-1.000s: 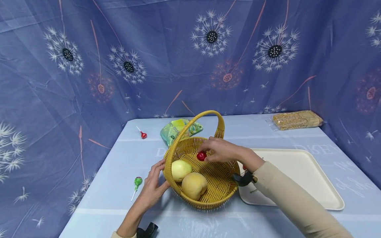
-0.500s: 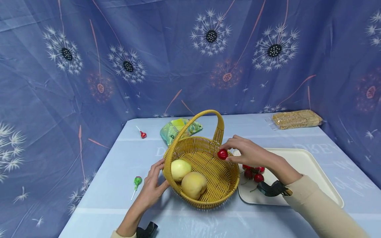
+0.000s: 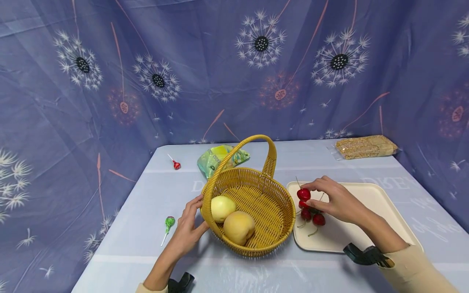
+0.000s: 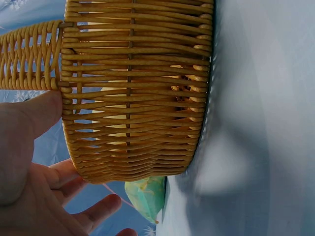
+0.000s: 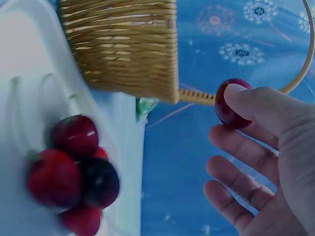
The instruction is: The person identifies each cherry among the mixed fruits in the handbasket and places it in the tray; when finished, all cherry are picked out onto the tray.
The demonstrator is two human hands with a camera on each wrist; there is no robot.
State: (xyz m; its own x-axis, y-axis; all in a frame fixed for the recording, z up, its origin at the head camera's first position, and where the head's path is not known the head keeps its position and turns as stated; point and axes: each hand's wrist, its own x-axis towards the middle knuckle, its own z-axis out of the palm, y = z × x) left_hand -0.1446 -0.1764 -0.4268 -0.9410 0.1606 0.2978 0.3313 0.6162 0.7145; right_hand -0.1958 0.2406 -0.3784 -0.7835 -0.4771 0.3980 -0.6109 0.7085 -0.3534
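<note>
My right hand (image 3: 337, 199) pinches a red cherry (image 5: 233, 104) between thumb and fingertips, over the left end of the cream tray (image 3: 351, 240). Just below, a cluster of dark red cherries (image 3: 318, 219) with thin stems lies on the tray. The yellow wicker basket (image 3: 269, 226) stands left of the tray, its tall handle arching up. A pale green-yellow fruit (image 3: 222, 208) and a yellow peach-like fruit (image 3: 239, 228) sit inside at its left. My left hand (image 3: 189, 226) touches the basket's left rim beside the handle base, thumb and fingers spread, with outer fingers extended free.
Behind the basket lies a green plastic packet (image 3: 216, 159). A red lollipop (image 3: 176, 165) and a green lollipop (image 3: 169, 223) are on the left side of the table. At the back right is a bag of brown grain-like food (image 3: 366, 147). Patterned cloth hangs behind.
My right hand has carried the cherry rightward from inside the basket, across its rim, to above the tray. My left hand and the basket stay in place.
</note>
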